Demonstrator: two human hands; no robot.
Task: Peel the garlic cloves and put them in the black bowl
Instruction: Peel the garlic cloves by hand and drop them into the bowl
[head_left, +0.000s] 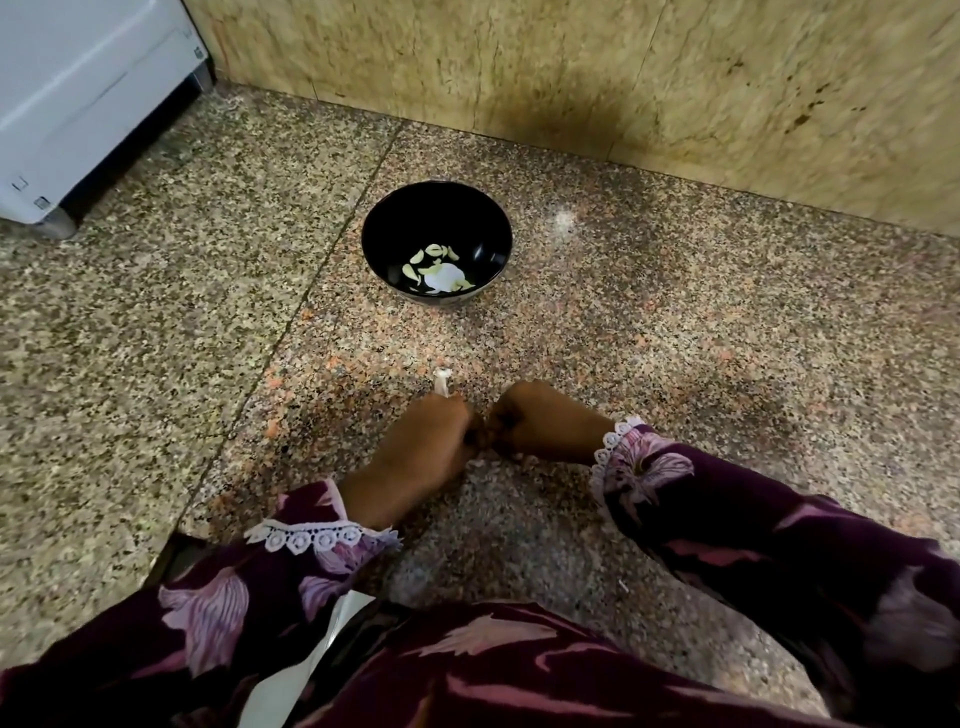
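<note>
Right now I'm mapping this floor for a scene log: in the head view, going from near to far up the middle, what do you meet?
Dark floral sleeves → the left hand and right hand pressed together, a pale bit of garlic skin sticking out above the left → bare granite floor → black bowl with peeled cloves → stone wall.

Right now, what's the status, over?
Both hands, left hand and right hand, together, working garlic. Peeled cloves in black bowl. Path clear.

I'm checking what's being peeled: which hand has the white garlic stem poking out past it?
The left hand: a white stem sticks up beyond its knuckles. Nothing shows past the right hand.
</note>
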